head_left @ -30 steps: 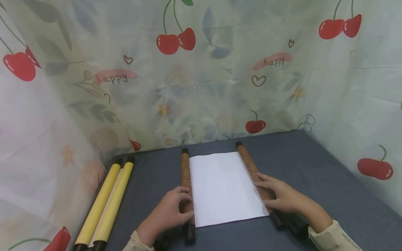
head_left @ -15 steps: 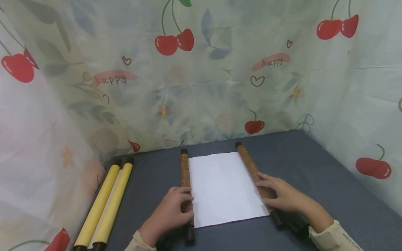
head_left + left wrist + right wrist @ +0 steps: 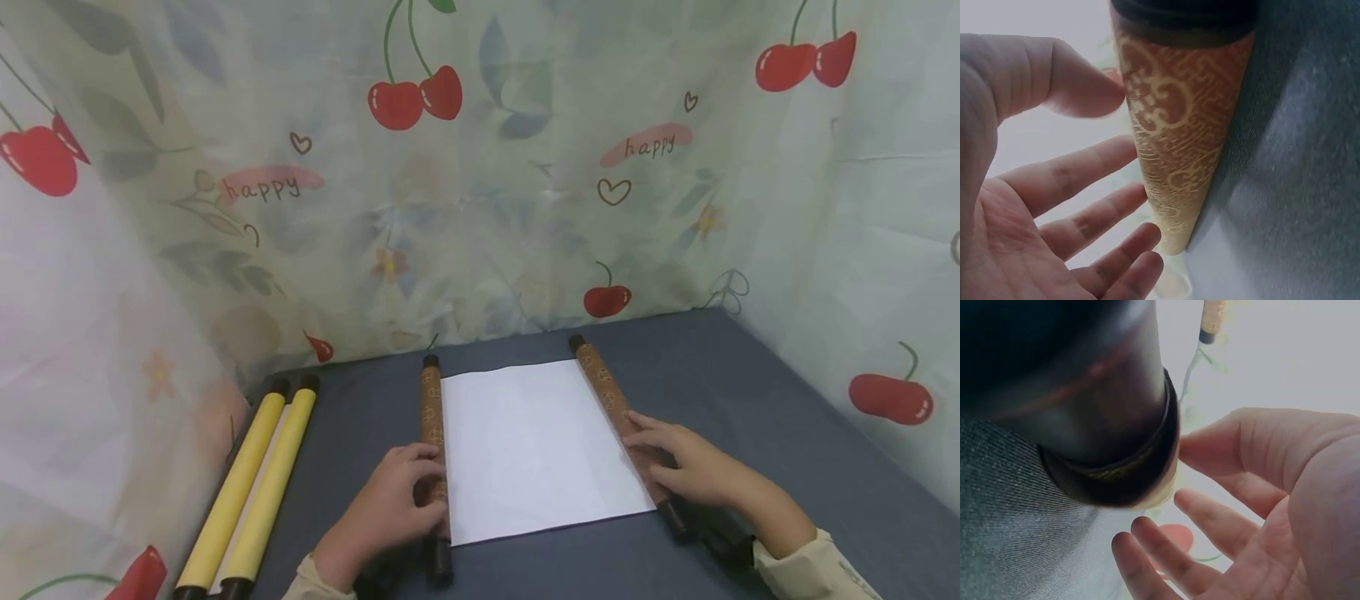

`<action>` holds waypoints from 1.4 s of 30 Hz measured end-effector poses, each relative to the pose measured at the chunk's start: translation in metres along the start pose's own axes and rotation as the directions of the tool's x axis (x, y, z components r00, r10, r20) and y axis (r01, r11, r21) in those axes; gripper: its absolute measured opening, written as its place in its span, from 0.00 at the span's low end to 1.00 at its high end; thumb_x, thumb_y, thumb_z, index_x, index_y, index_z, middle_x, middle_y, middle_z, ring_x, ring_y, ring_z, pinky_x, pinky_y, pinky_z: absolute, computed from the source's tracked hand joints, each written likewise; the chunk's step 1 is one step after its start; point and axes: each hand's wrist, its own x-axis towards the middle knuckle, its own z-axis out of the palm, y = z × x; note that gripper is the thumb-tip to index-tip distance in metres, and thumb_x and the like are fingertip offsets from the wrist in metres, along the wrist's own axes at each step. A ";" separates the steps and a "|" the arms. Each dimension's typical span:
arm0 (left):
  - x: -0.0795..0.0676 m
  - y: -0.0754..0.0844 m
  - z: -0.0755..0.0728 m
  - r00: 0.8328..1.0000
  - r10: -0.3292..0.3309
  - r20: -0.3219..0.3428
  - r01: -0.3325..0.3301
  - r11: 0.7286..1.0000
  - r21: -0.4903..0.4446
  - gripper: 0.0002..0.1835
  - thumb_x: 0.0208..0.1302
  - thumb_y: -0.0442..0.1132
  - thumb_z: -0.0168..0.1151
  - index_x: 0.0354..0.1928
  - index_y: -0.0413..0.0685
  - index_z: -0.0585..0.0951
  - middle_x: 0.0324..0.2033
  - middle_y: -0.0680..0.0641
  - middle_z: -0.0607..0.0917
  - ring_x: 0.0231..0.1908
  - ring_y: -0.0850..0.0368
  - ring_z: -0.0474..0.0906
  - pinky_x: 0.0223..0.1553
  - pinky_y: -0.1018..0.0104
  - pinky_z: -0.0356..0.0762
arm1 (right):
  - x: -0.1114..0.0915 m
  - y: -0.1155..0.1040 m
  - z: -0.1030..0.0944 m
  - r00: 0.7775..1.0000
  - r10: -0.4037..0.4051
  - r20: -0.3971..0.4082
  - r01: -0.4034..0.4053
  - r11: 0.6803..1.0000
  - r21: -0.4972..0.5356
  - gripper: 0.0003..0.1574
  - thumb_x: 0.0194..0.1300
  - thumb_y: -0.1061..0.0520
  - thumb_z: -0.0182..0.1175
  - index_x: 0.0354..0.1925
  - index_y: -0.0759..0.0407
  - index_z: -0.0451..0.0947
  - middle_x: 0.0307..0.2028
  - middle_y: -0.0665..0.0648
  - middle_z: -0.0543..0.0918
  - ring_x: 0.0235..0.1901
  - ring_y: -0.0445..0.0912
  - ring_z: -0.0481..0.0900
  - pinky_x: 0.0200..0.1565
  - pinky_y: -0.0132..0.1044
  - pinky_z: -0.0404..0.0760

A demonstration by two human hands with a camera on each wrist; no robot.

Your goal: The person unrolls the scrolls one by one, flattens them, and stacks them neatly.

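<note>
A scroll with brown patterned rollers lies partly unrolled, its blank white sheet (image 3: 536, 450) spread between them. My left hand (image 3: 390, 504) rests on the near half of the left roller (image 3: 432, 408), thumb and fingertips at its upper side. On the other roller (image 3: 604, 382), my right hand (image 3: 705, 468) lies with its fingertips along the lower half. Up close in the left wrist view, fairly straight fingers (image 3: 1085, 225) meet the gold-patterned roller surface (image 3: 1185, 119). The right wrist view has the roller's black end (image 3: 1104, 419) beside the thumb (image 3: 1216, 447) and loosely extended fingers.
A second scroll with two yellow rollers (image 3: 270, 483) and black ends lies at the left of the dark grey cloth (image 3: 720, 375). Cherry-printed curtains (image 3: 480, 208) stand behind the table and along both sides.
The rollers have moved farther apart, the left one to the left and the right one to the right, each with its hand. More of the white sheet shows.
</note>
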 end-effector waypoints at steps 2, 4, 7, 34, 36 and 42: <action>-0.001 0.000 -0.002 1.000 -0.013 0.004 0.013 1.000 -0.004 0.16 0.59 0.41 0.75 0.49 0.47 0.92 0.62 0.44 0.85 0.65 0.37 0.75 0.64 0.35 0.77 | 0.000 0.000 0.000 1.000 0.006 0.020 -0.007 1.000 0.016 0.28 0.70 0.58 0.68 0.66 0.62 0.81 0.78 0.73 0.66 0.74 0.73 0.67 0.64 0.69 0.75; -0.001 0.000 -0.003 1.000 -0.029 0.008 0.029 1.000 0.008 0.16 0.60 0.45 0.77 0.48 0.48 0.92 0.61 0.44 0.85 0.65 0.37 0.75 0.63 0.35 0.77 | 0.000 -0.001 0.000 0.999 0.016 0.036 -0.017 0.999 0.030 0.33 0.67 0.51 0.73 0.67 0.61 0.81 0.78 0.74 0.65 0.74 0.74 0.66 0.64 0.72 0.73; -0.001 -0.002 -0.003 0.999 -0.043 0.005 0.043 0.999 0.029 0.19 0.59 0.50 0.81 0.49 0.49 0.91 0.60 0.44 0.85 0.64 0.39 0.76 0.62 0.36 0.78 | -0.001 0.000 0.000 0.999 0.029 0.040 -0.030 0.999 0.031 0.40 0.62 0.46 0.78 0.67 0.61 0.80 0.78 0.74 0.65 0.74 0.75 0.66 0.64 0.74 0.72; -0.010 -0.023 -0.006 1.000 0.012 -0.014 -0.012 1.000 -0.019 0.05 0.60 0.36 0.72 0.37 0.53 0.92 0.62 0.41 0.87 0.64 0.34 0.76 0.64 0.33 0.75 | -0.011 0.006 -0.007 1.000 0.005 0.025 -0.006 1.000 0.013 0.24 0.69 0.57 0.69 0.62 0.58 0.84 0.76 0.73 0.68 0.73 0.73 0.68 0.59 0.43 0.81; -0.011 -0.022 -0.007 1.000 -0.006 -0.010 0.006 1.000 -0.012 0.04 0.61 0.39 0.75 0.37 0.54 0.92 0.62 0.42 0.87 0.65 0.35 0.76 0.64 0.34 0.75 | -0.011 0.008 -0.007 1.000 0.007 0.023 -0.007 1.000 -0.011 0.25 0.68 0.54 0.72 0.62 0.57 0.85 0.76 0.72 0.69 0.72 0.72 0.70 0.62 0.52 0.81; -0.014 -0.022 -0.012 0.999 -0.045 0.010 0.045 0.999 -0.010 0.14 0.54 0.49 0.84 0.40 0.56 0.91 0.64 0.44 0.85 0.67 0.35 0.74 0.65 0.32 0.74 | -0.012 0.012 -0.008 1.000 0.024 0.015 -0.023 0.999 -0.041 0.27 0.66 0.55 0.73 0.62 0.56 0.84 0.75 0.71 0.71 0.72 0.71 0.71 0.62 0.61 0.80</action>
